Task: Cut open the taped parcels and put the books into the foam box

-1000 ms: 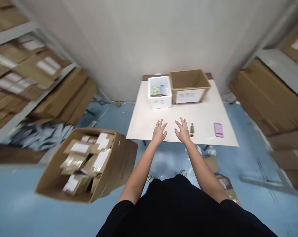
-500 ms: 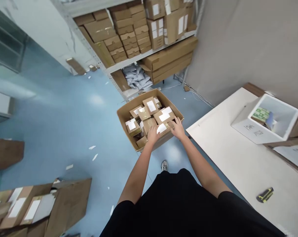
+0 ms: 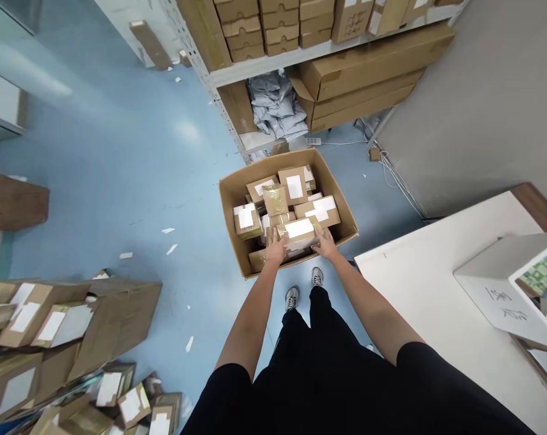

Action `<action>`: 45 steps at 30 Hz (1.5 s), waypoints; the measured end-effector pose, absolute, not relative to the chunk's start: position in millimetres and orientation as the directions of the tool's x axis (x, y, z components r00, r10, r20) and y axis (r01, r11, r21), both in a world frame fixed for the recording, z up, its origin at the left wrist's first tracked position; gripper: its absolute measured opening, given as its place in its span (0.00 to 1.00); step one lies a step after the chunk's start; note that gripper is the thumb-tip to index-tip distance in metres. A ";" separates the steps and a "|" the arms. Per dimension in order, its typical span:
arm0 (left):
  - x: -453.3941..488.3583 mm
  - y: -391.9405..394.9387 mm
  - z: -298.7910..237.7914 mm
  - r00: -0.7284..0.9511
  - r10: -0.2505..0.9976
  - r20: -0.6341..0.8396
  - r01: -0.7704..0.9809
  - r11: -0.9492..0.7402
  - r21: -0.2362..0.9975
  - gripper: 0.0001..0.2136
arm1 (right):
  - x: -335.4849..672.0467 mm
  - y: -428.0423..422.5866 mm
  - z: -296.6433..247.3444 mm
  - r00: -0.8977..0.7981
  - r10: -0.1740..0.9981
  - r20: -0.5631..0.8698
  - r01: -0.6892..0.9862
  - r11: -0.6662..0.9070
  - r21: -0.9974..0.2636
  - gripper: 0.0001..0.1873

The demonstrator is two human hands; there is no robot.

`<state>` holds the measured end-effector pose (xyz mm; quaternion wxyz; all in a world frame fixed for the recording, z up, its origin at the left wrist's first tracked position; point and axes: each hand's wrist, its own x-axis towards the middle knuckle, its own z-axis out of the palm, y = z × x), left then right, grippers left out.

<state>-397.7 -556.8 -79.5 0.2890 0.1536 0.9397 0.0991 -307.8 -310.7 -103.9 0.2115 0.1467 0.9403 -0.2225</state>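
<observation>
A large open carton on the floor in front of me holds several small brown parcels with white labels. At its near side, one taped box with a white label on top lies between my hands. My left hand grips this box by its left end, fingers bent round the side. On the opposite end my right hand is closed, its thumb toward me. Behind it lie another labelled box, a clear-taped parcel and an upright-labelled box.
A metal shelf with stacked boxes and grey bags stands just beyond the carton. To the right is a white table bearing a white foam box. Piled parcels lie at lower left. Paper scraps dot the blue floor.
The view has tipped downward and the carton looks nearer. My hands have closed in on the ends of the near box, whose front side now shows more. Both shoes have come into view.
</observation>
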 end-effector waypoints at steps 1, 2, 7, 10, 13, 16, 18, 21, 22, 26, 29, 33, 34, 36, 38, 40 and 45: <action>-404.6 -554.0 -78.3 -0.784 0.321 -0.531 0.192 0.939 0.284 0.34 | -315.1 -309.6 -105.7 -0.861 0.192 -0.472 0.388 0.847 -0.363 0.48; -409.9 -550.9 -77.4 -0.780 0.303 -0.548 0.155 0.941 0.300 0.34 | -322.3 -309.1 -106.2 -0.859 0.205 -0.470 0.404 0.836 -0.372 0.46; -413.5 -540.0 -69.9 -0.826 0.261 -0.500 0.072 0.928 0.366 0.33 | -347.0 -310.3 -91.5 -0.901 0.258 -0.348 0.389 0.835 -0.388 0.29; -407.1 -541.3 -55.1 -0.878 0.209 -0.431 0.047 0.933 0.356 0.33 | -351.4 -313.5 -72.9 -0.933 0.260 -0.250 0.344 0.850 -0.399 0.26; -404.5 -544.8 -32.5 -0.923 0.234 -0.307 0.102 0.915 0.391 0.32 | -348.1 -317.5 -49.9 -0.948 0.290 -0.127 0.317 0.846 -0.428 0.27; -405.9 -542.2 -8.0 -0.933 0.321 -0.161 0.223 0.869 0.442 0.32 | -331.6 -318.3 -25.1 -0.926 0.378 -0.005 0.340 0.827 -0.448 0.27; -406.0 -532.6 7.3 -0.912 0.398 -0.102 0.311 0.832 0.459 0.32 | -310.8 -314.8 -9.4 -0.888 0.456 0.057 0.382 0.801 -0.461 0.26; -398.8 -503.2 27.9 -0.836 0.542 -0.086 0.445 0.761 0.472 0.33 | -265.6 -302.2 10.4 -0.810 0.579 0.088 0.474 0.737 -0.483 0.25; -393.3 -489.6 34.1 -0.801 0.592 -0.094 0.486 0.734 0.475 0.33 | -247.6 -296.2 15.8 -0.779 0.621 0.088 0.509 0.708 -0.490 0.25; -351.1 -422.9 55.2 -0.629 0.773 -0.085 0.649 0.582 0.490 0.34 | -163.3 -267.4 31.6 -0.612 0.783 0.108 0.642 0.572 -0.510 0.24; -297.8 -365.6 64.1 -0.478 0.876 -0.069 0.748 0.446 0.492 0.33 | -86.8 -245.1 37.3 -0.460 0.881 0.111 0.736 0.449 -0.507 0.24; -200.5 -287.4 63.0 -0.262 0.962 -0.077 0.829 0.265 0.492 0.33 | 31.5 -221.7 36.3 -0.233 0.970 0.070 0.834 0.236 -0.499 0.25; -172.9 -269.4 60.5 -0.206 0.975 -0.083 0.838 0.220 0.499 0.33 | 61.9 -217.3 34.7 -0.180 0.982 0.061 0.848 0.186 -0.497 0.25; -117.4 -237.1 53.2 -0.105 0.990 -0.097 0.847 0.140 0.513 0.34 | 120.4 -209.6 30.4 -0.080 0.996 0.047 0.867 0.093 -0.489 0.25; -66.5 -210.3 43.8 -0.028 0.994 -0.110 0.852 0.081 0.517 0.33 | 172.0 -202.9 25.0 0.002 1.000 0.031 0.879 0.013 -0.477 0.24; -25.3 -187.2 33.4 0.030 0.992 -0.122 0.860 0.036 0.510 0.33 | 213.3 -196.6 18.1 0.066 0.998 0.015 0.883 -0.052 -0.466 0.24; 31.4 -135.8 7.9 0.184 0.959 -0.216 0.904 -0.079 0.420 0.29 | 265.9 -190.1 -8.8 0.100 0.992 -0.083 0.889 -0.126 -0.441 0.27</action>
